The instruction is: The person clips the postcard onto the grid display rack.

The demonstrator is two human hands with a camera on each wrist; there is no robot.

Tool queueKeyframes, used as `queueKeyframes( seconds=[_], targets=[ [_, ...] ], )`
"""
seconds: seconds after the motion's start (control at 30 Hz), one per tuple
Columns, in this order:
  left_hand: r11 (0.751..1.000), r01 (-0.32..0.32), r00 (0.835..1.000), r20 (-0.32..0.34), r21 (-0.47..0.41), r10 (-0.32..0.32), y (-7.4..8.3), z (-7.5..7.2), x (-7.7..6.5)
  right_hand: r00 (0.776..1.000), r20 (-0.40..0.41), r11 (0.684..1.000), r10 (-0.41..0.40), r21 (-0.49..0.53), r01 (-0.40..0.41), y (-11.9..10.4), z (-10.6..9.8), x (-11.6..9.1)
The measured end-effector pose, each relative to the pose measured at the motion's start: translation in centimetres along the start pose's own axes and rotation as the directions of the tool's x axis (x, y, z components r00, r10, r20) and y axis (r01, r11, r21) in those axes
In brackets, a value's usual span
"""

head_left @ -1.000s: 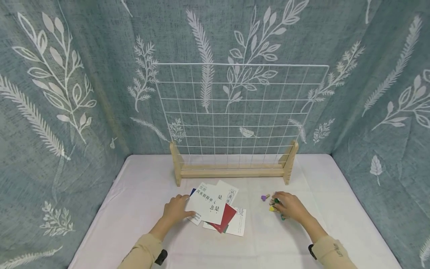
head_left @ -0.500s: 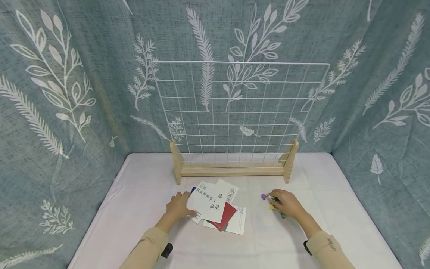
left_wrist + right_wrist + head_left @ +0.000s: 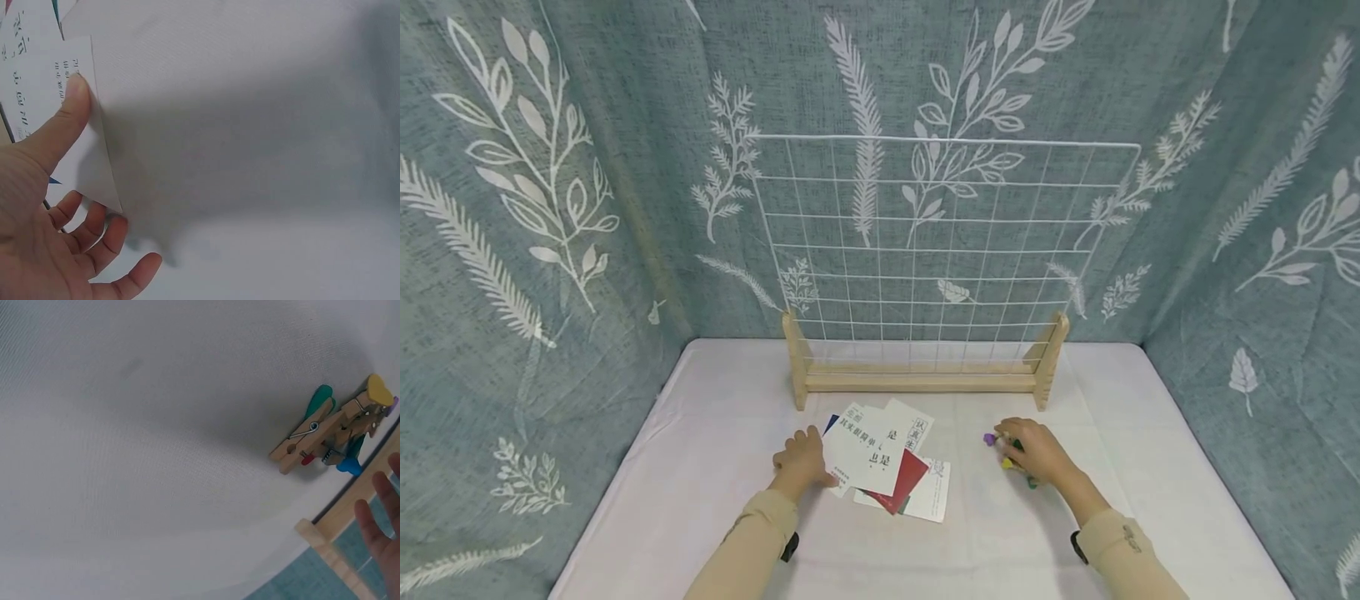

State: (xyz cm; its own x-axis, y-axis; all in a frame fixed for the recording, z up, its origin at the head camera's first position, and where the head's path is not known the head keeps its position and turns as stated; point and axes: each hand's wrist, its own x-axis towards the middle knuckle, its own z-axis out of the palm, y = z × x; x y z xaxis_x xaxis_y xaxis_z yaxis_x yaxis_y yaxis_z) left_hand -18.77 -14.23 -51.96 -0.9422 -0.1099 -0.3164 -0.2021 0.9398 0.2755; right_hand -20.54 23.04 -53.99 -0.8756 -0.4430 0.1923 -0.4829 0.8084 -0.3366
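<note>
My left hand point(image 3: 802, 462) is at the left edge of a loose stack of printed cards point(image 3: 867, 450). In the left wrist view, its thumb lies on a white card point(image 3: 44, 94) with black characters, and the loosely bent fingers are by the card's edge. A red card point(image 3: 912, 477) and other white ones show underneath. My right hand point(image 3: 1037, 450) hovers over a small heap of wooden clothespins point(image 3: 319, 434) with coloured heart-shaped ends. In the right wrist view its fingers point(image 3: 369, 528) are extended, with no clothespin between them. The thumb is out of that view.
A white wire grid point(image 3: 917, 251) stands upright behind the cards in a wooden base point(image 3: 917, 383). White cloth covers the table point(image 3: 992, 558). A grey-green leaf-patterned curtain point(image 3: 647, 167) closes off the back and sides.
My left hand has shifted slightly right along the cards' edge. My right hand has edged slightly left and away over the clothespins. The cards stay in place.
</note>
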Motion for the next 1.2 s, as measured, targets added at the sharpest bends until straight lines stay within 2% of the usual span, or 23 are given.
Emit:
queueKeyframes(
  seconds=[0.17,0.37,0.47,0.83,0.97,1.2],
  targets=[
    [0.999,0.038,0.999,0.002,0.008,-0.038,-0.1,0.1,0.2,1.000,-0.002,1.000,-0.016,-0.007,0.016,-0.1,-0.3,0.4],
    [0.997,-0.001,0.999,-0.038,0.081,0.004,0.0,0.4,0.4,1.000,0.011,0.999,-0.023,-0.040,0.023,0.3,-0.6,1.2],
    [0.993,-0.001,0.999,-0.033,0.117,0.005,0.0,0.3,0.4,1.000,0.026,0.999,-0.015,-0.035,0.015,0.4,-0.5,1.5],
    [0.983,0.020,0.999,-0.037,0.184,-0.014,-0.8,1.8,2.0,0.994,0.107,0.995,0.015,0.096,-0.026,0.5,0.0,2.3],
    [0.989,0.013,0.999,-0.038,0.146,-0.007,-0.7,1.7,1.8,0.992,0.126,0.995,0.012,0.092,-0.023,0.6,0.3,2.4],
    [0.994,-0.050,0.998,-0.043,0.101,0.054,-0.7,1.2,0.8,0.988,0.152,0.998,0.005,0.055,-0.013,1.0,0.3,2.8]
  ],
)
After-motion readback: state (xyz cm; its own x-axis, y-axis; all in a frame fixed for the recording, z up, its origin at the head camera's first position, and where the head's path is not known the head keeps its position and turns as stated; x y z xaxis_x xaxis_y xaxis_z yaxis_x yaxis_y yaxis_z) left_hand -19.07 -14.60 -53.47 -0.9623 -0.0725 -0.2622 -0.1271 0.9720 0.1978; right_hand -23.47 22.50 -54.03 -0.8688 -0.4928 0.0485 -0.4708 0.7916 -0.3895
